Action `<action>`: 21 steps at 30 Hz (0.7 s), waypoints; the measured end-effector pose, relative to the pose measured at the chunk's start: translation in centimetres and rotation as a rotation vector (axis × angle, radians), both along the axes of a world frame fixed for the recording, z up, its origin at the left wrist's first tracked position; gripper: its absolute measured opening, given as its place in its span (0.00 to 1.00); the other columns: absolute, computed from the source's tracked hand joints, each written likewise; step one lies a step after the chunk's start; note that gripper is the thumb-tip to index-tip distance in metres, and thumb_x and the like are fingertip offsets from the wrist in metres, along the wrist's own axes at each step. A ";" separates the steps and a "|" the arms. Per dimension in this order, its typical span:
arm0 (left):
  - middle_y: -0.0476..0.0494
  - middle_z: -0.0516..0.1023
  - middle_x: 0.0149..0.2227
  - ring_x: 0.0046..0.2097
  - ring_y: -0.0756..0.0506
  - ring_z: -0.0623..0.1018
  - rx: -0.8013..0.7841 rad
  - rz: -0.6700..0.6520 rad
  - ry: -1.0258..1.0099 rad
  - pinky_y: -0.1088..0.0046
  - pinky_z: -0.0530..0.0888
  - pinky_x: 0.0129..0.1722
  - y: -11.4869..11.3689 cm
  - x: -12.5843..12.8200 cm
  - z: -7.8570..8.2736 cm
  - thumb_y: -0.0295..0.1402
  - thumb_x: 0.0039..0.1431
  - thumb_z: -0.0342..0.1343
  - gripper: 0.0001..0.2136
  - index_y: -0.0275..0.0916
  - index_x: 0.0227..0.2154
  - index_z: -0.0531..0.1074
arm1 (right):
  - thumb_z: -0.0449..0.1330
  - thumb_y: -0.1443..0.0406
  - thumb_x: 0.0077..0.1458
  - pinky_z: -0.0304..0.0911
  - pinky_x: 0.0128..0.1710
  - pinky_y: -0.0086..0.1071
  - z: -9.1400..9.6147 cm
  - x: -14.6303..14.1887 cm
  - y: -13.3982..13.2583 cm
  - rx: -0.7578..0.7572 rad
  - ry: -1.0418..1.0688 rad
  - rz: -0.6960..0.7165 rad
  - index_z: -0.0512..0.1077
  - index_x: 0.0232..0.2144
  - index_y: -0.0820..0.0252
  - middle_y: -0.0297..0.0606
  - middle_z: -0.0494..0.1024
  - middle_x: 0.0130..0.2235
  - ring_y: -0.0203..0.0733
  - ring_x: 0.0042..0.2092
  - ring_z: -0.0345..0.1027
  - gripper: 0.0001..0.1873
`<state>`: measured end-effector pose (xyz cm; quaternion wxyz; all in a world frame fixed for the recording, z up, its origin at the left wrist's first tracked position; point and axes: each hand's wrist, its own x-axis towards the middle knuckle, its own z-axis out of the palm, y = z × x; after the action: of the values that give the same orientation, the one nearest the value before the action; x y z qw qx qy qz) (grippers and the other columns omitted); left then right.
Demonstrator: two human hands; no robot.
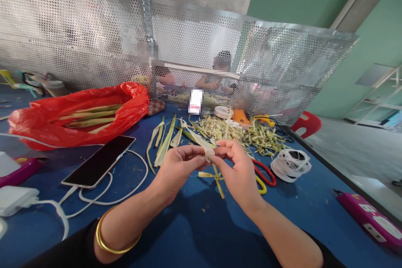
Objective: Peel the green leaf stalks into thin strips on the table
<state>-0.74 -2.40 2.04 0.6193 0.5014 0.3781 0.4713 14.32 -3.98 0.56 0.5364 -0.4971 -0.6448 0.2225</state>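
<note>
A pale leaf strip (201,141) is pinched by both hands, and its broad end leans away toward the loose leaves. My left hand (179,163) grips it from the left with thumb and fingers together. From the right, my right hand (237,167) pinches the same strip, its fingertips nearly meeting the left ones. Just under the hands shows a small knotted leaf piece (217,178). Scissors (266,172) with red and yellow handles lie partly behind my right hand. Several green and pale leaf strips (165,144) are spread beyond my left hand.
A heap of small leaf pieces (226,130) lies behind the hands. A roll of white ribbon (290,165) stands right. On the left are a red plastic bag (78,121) of leaves and a phone (99,161) with a white cable. A perforated metal screen (194,33) separates people opposite.
</note>
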 end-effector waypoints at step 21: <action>0.50 0.78 0.30 0.34 0.48 0.76 0.636 0.248 0.510 0.75 0.70 0.37 -0.6 0.3 -0.9 0.33 0.51 0.59 0.02 0.42 0.29 0.74 | 0.62 0.63 0.48 0.68 0.29 0.32 0.1 -0.4 -0.1 -0.037 0.194 -0.055 0.68 0.35 0.58 0.32 0.74 0.27 0.36 0.28 0.69 0.10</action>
<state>-0.46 -2.99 1.10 0.2591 0.7186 0.4125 0.4963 13.88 -4.09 0.65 0.5930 -0.5006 -0.5717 0.2664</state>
